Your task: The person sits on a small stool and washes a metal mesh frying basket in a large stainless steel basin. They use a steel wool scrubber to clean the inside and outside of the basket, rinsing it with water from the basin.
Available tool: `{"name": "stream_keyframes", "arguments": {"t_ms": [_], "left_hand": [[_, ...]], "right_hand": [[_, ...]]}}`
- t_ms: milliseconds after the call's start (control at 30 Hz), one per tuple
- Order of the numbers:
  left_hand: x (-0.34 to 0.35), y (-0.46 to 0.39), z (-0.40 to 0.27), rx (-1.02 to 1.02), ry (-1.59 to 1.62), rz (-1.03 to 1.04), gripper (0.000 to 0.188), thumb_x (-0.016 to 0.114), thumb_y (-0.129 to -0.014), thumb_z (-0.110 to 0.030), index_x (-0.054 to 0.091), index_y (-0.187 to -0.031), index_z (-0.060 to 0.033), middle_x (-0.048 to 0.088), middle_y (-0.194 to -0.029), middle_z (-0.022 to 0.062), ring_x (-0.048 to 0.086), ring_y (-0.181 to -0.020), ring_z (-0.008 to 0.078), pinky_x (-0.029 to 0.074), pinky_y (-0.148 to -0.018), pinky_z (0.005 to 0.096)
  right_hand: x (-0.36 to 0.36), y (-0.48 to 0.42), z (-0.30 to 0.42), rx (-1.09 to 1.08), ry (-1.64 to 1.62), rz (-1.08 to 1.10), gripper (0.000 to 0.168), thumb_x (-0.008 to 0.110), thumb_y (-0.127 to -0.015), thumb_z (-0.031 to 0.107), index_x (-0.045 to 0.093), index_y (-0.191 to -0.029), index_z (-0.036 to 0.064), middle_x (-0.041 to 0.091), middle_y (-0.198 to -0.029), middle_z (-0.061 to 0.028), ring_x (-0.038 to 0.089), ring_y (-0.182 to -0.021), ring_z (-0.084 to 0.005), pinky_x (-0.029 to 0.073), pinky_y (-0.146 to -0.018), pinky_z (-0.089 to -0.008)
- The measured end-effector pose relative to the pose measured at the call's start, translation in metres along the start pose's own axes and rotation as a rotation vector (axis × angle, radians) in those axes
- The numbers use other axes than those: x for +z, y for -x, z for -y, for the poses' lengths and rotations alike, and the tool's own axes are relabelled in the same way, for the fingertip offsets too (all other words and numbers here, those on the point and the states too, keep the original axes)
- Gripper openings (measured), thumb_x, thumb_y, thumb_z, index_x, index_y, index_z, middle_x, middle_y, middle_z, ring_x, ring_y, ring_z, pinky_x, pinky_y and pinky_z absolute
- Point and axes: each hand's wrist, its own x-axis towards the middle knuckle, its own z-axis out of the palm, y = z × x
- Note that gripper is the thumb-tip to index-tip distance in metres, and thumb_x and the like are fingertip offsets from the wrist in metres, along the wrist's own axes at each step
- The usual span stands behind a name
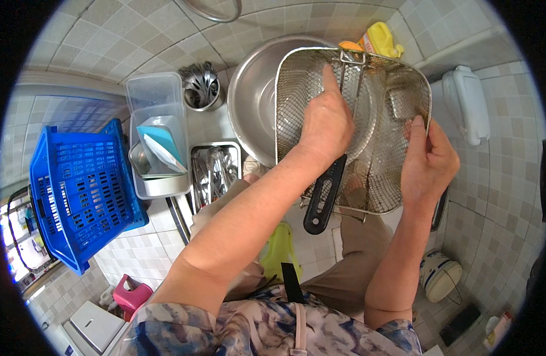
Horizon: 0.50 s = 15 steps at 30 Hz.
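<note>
A rectangular wire-mesh fryer basket (pixel 295 84) is tilted over a round stainless-steel basin (pixel 253 80). My right hand (pixel 426 158) holds its right side near the rim, thumb inside and fingers around the outside. Inside the basket is my left hand (pixel 328 122), its index finger stretched along the mesh and its other fingers curled. A black plastic handle (pixel 324 196) with a hole in its end shows beneath my left wrist. Metal rods run down from the far rim under that hand. Whether my left fingers grip anything is hidden.
A cutlery cup (pixel 204 98), a clear plastic tub (pixel 153 89) with containers and a metal utensil tray (pixel 237 155) stand left of the basin. Farther left is a blue plastic basket (pixel 88 178). Behind stands a yellow bottle (pixel 382 39); a white bucket (pixel 444 278) is at lower right.
</note>
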Motion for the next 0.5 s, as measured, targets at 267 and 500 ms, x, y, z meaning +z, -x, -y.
{"name": "stream_keyframes", "arguments": {"t_ms": [267, 500], "left_hand": [[0.0047, 0.0085, -0.0046, 0.03, 0.017, 0.007, 0.063, 0.054, -0.091, -0.004, 0.025, -0.143, 0.0168, 0.064, -0.081, 0.0364, 0.066, -0.08, 0.0513, 0.055, -0.077, 0.0528], [0.0008, -0.0011, 0.0008, -0.012, 0.041, -0.021, 0.072, 0.055, -0.09, -0.004, 0.015, -0.144, 0.0197, 0.067, -0.075, 0.0286, 0.068, -0.073, 0.044, 0.056, -0.07, 0.0484]], "right_hand": [[-0.0028, -0.0011, -0.0067, -0.008, 0.026, 0.024, 0.017, 0.064, -0.094, 0.01, 0.071, -0.103, -0.002, 0.051, -0.061, -0.0014, 0.043, -0.06, -0.005, 0.04, -0.056, -0.0245], [-0.0037, 0.0, 0.0024, 0.084, -0.016, 0.047, 0.018, 0.061, -0.098, 0.011, 0.071, -0.096, -0.004, 0.068, -0.077, -0.0007, 0.058, -0.073, -0.0047, 0.048, -0.068, -0.0232]]}}
